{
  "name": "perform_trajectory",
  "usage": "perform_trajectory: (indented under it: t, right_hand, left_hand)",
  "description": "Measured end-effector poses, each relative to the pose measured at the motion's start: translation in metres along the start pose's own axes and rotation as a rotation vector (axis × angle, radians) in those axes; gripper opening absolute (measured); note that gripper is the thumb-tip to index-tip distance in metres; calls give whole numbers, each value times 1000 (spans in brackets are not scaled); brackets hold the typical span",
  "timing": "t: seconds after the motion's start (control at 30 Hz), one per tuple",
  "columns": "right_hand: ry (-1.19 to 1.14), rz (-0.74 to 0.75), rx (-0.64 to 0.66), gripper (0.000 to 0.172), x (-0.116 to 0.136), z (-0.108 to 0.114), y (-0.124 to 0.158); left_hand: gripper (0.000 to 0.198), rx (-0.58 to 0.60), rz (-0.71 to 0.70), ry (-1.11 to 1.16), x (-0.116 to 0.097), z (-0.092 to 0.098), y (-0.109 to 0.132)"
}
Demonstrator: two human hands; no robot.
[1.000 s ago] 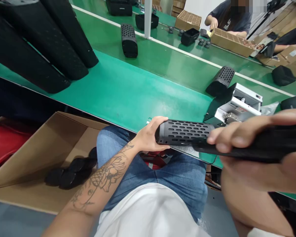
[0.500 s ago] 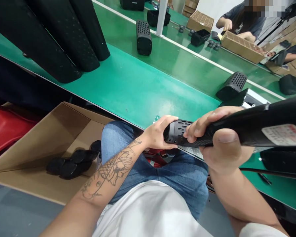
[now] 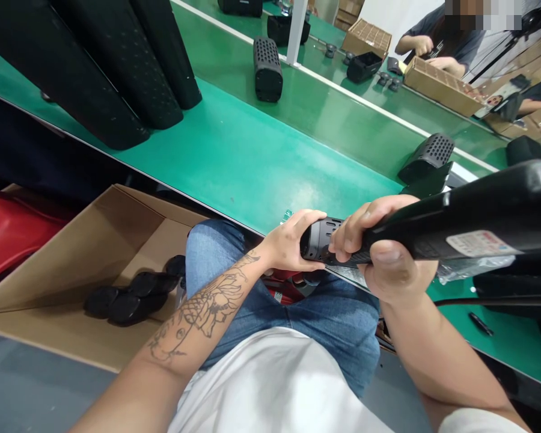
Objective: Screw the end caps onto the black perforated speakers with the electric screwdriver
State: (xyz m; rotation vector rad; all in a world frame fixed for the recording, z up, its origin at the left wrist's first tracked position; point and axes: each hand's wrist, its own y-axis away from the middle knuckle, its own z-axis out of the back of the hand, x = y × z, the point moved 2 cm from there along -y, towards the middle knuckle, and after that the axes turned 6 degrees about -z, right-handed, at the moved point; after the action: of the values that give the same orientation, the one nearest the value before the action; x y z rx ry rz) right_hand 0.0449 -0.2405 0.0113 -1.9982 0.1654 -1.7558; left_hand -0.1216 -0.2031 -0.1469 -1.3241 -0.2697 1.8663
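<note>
My left hand (image 3: 293, 240) is closed around the end of a black slotted speaker housing (image 3: 321, 237) at the table's front edge, above my lap. Thumb and fingers grip its opposite sides. My right hand (image 3: 383, 246) is wrapped round a long black power tool (image 3: 455, 222) with a white sticker on its side. The tool's front end points at the housing, and the fingers hide its tip. Whether tip and housing touch I cannot tell.
Tall black panels (image 3: 130, 72) stand on the green table (image 3: 234, 150) at left. More perforated housings (image 3: 268, 69) sit along the far side. A cardboard box (image 3: 130, 240) holding black parts (image 3: 135, 294) is at lower left. A pen (image 3: 481, 323) lies at right; a co-worker (image 3: 451, 48) works across the table.
The power tool and my right hand have shifted slightly left, with the tool's rear end swinging into view. My left hand and the housing have barely moved.
</note>
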Motion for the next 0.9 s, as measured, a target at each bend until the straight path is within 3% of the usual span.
perform_trajectory:
  t: [0.2,0.3,0.4,0.5,0.57,0.67,0.77,0.8,0.83,0.9]
  right_hand:
    - [-9,43,46,17,10,-10,2]
    - [-42,144,-27,28,33,4,3]
    - [0,213,-213,35,54,48,0]
    - [218,239,-621,14,60,112,-6]
    - [374,240,-873,11,55,152,-10]
    - [469,244,-985,8,41,194,-11]
    - [474,264,-1011,7,28,214,-6]
    - [470,259,-1011,7,26,217,-3]
    - [465,249,-1007,7,24,219,-2]
    - [447,222,-997,9,24,220,1]
  left_hand:
    - [110,-96,-118,-71,-2,-1,3]
    - [110,-204,-135,-231,-13,-10,17]
    - [109,-367,-98,-440,-34,-29,49]
    - [103,-440,-107,-455,-59,-56,90]
    - [90,-427,-160,-442,-75,-73,108]
    - [63,-219,-254,-356,-92,-87,101]
    - [40,28,-461,-313,-107,-76,52]
    - [39,48,-519,-352,-111,-67,29]
    - [47,146,-536,-410,-113,-58,5]
    - [72,425,-465,-519,-110,-42,-41]
